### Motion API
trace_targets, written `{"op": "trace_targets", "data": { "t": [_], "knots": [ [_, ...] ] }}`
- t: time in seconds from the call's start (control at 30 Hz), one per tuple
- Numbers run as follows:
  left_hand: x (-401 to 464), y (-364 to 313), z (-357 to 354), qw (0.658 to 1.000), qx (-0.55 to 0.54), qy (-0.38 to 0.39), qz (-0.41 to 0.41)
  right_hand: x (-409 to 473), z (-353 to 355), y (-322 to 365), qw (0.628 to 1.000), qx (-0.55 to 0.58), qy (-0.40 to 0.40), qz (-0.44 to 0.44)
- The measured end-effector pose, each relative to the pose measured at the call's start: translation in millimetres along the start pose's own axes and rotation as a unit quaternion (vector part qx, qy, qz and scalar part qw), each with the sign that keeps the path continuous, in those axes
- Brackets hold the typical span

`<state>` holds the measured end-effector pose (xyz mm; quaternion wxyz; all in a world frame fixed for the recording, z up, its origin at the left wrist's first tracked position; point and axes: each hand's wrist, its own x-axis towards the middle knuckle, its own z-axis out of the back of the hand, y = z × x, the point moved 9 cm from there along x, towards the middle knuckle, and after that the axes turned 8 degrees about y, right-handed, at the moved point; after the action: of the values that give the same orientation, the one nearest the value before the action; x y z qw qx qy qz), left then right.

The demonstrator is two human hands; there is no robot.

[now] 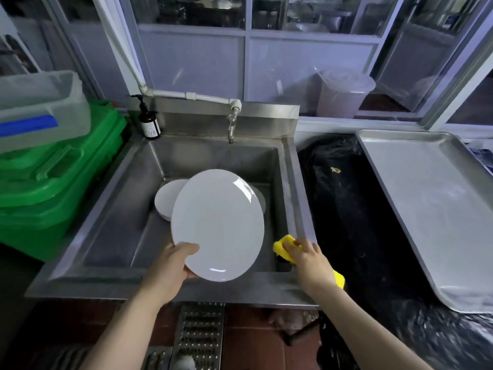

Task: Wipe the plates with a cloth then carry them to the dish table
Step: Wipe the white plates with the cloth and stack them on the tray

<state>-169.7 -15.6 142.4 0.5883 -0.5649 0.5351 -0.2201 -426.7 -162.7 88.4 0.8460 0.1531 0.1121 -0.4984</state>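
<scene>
Head view: my hands over the sink [88,222], one plate lifted.

My left hand [170,268] grips the white plate [217,225] by its near rim, tilted above more plates [166,200] in the basin. My right hand [306,259] clutches the yellow cloth [285,245] at the sink's right edge, just beside the plate.

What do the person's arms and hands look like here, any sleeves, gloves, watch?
Both forearms are bare up to the frame edge: no sleeves in view. The left hand and right hand wear no gloves. No watch, bracelet or ring shows on either wrist or on the visible fingers. No markings or bandages can be seen. Anything worn above the forearms is out of frame.
</scene>
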Motion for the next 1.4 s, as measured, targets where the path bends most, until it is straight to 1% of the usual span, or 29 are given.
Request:
{"op": "trace_targets", "data": {
  "t": [0.1,0.2,0.3,0.33,0.37,0.4,0.43,0.47,0.53,0.6,0.67,0.73,0.83,0.93,1.13,1.2,1.27,1.4],
  "knots": [
    [-1.7,2.3,3.7,1.0,0.001,-0.005,-0.003,-2.2,-28.1,0.7,0.999,0.0,0.054,0.0],
    [2.3,1.5,11.6,1.0,-0.001,-0.013,0.005,-5.0,-39.8,2.2,0.998,-0.006,0.07,0.0],
    [13.7,-8.0,11.4,1.0,-0.004,0.002,0.003,-6.3,-28.7,5.3,0.999,-0.008,0.039,-0.01],
    [18.0,-12.6,9.3,1.0,-0.005,0.012,0.002,-6.9,-20.8,7.0,1.0,0.012,0.02,-0.021],
    [22.7,-17.5,6.7,1.0,-0.007,0.022,0.001,-7.2,-11.2,8.8,0.998,0.061,-0.002,-0.032],
    [27.4,-21.8,4.3,0.999,-0.012,0.03,0.002,-6.3,-1.8,10.1,0.989,0.137,-0.023,-0.043],
    [32.1,-25.4,1.9,0.999,-0.018,0.037,0.004,-4.8,7.1,11.0,0.971,0.228,-0.041,-0.055],
    [36.3,-28.2,-0.3,0.999,-0.026,0.043,0.007,-2.4,14.2,11.7,0.943,0.322,-0.05,-0.069],
    [43.6,-31.4,-3.2,0.998,-0.04,0.052,0.019,2.3,22.4,20.1,0.864,0.496,-0.044,-0.077],
    [49.7,-32.4,-6.0,0.996,-0.051,0.064,0.032,5.1,23.5,38.2,0.784,0.618,-0.007,-0.062],
    [55.4,-33.6,-10.6,0.994,-0.055,0.084,0.045,7.0,24.2,58.1,0.717,0.696,0.029,-0.035],
    [61.4,-33.8,-13.6,0.992,-0.058,0.102,0.054,10.6,24.7,67.2,0.672,0.739,0.028,-0.024],
    [70.7,-33.1,-17.9,0.988,-0.062,0.125,0.066,12.9,21.8,65.4,0.612,0.79,0.002,-0.036],
    [80.0,-33.5,-28.8,0.984,-0.04,0.156,0.076,11.8,19.9,55.1,0.578,0.814,-0.011,-0.047],
    [106.8,-42.3,-76.3,0.968,0.017,0.242,0.064,17.9,34.0,2.7,0.567,0.82,-0.055,-0.053],
    [119.0,-45.7,-97.7,0.963,0.021,0.262,0.061,21.4,40.6,-24.7,0.555,0.826,-0.078,-0.061],
    [134.3,-47.3,-118.0,0.962,0.026,0.264,0.056,24.8,46.8,-57.7,0.543,0.831,-0.098,-0.069],
    [165.3,-47.1,-153.4,0.972,0.051,0.222,0.049,32.3,63.6,-139.6,0.536,0.829,-0.132,-0.085]
  ]
}}
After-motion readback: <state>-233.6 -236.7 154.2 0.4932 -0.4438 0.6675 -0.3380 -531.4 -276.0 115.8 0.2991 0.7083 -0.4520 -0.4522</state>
